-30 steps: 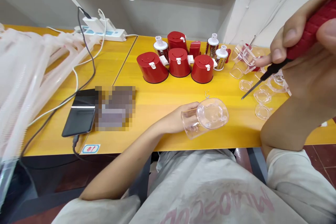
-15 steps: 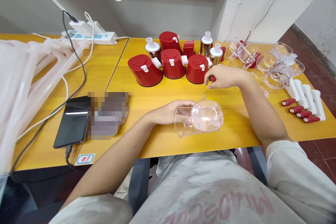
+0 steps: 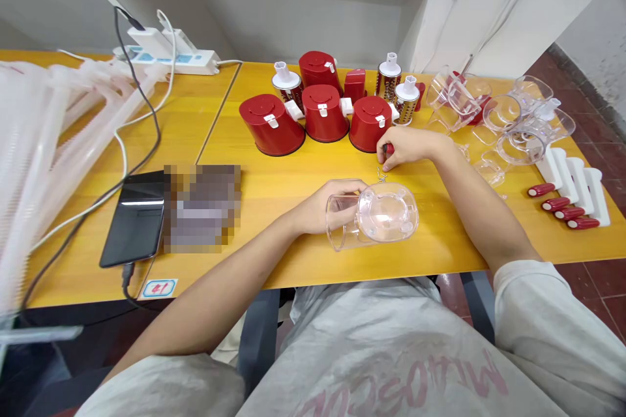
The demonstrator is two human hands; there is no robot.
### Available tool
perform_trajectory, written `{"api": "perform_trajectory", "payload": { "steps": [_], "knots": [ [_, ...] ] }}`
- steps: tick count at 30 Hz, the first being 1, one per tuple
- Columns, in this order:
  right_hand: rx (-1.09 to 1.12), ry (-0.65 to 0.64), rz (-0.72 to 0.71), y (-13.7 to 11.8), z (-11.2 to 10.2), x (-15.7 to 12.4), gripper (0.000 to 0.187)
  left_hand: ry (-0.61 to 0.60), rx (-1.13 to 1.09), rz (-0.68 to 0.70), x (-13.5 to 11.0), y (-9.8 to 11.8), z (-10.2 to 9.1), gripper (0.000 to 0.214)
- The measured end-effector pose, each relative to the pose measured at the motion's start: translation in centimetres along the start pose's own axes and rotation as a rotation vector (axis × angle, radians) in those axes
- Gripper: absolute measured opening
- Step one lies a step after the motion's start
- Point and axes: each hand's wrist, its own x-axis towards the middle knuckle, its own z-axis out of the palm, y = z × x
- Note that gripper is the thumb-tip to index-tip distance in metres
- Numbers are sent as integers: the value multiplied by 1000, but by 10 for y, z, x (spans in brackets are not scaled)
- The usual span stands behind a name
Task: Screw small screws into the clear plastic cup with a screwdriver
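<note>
My left hand (image 3: pixel 335 207) is closed around a clear plastic housing (image 3: pixel 388 212), just above the table near its front edge. The housing has a round open tube at its left end and an oval base with small round feet facing up. Beyond it lies a small pile of screws (image 3: pixel 382 175). My right hand (image 3: pixel 403 146) is bent down over that pile, its fingertips close to the screws. Tucked in its curled fingers is a screwdriver with a red and black handle (image 3: pixel 388 148); the shaft is hidden. Whether a screw is pinched, I cannot tell.
Several red bases (image 3: pixel 325 114) and metal grater drums (image 3: pixel 406 101) stand at the back. More clear housings (image 3: pixel 521 137) and white crank handles with red grips (image 3: pixel 570 199) are at the right. Left are a phone (image 3: pixel 134 218), cables, a power strip (image 3: pixel 195 62) and plastic bags (image 3: pixel 44 163).
My right hand has lowered toward the screws and moved slightly left, with the screwdriver still in its fingers. My left hand keeps the clear housing in nearly the same place. The view has shifted slightly.
</note>
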Motion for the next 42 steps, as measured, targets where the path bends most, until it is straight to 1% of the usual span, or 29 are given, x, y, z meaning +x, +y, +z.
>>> {"api": "perform_trajectory", "payload": {
  "steps": [10, 13, 15, 18, 21, 23, 25, 26, 28, 30, 33, 37, 42],
  "knots": [
    [-4, 3, 10, -8, 1, -2, 49, 3, 21, 31, 0, -2, 0, 58],
    [4, 42, 24, -9, -1, -6, 49, 7, 21, 31, 0, -1, 1, 57],
    [30, 98, 5, -10, -6, -16, 48, 10, 21, 31, 0, 0, 1, 55],
    [113, 219, -95, -13, -22, -42, 42, 15, 18, 32, -1, 1, 1, 54],
    [234, 355, -242, -17, -36, -73, 25, 37, 16, 41, -2, 0, 1, 53],
    [324, 422, -354, -19, -41, -88, 25, 62, 20, 42, -2, -1, 1, 55],
    [415, 444, -473, -21, -42, -98, 34, 81, 28, 45, -2, 0, 1, 57],
    [455, 430, -532, -23, -41, -100, 39, 86, 30, 51, -2, 0, 1, 57],
    [508, 348, -636, -27, -40, -103, 44, 81, 22, 63, -1, 2, 1, 58],
    [521, 221, -712, -33, -40, -105, 41, 65, -2, 60, 0, 3, 2, 61],
    [516, 49, -780, -42, -41, -107, 31, 66, -31, 48, 0, 5, 2, 64],
    [504, -96, -816, -53, -40, -107, 25, 89, -41, 53, -1, 4, 2, 64],
    [437, -232, -786, -63, -35, -104, 24, 92, -43, 35, -2, 7, 3, 63]
  ]
}}
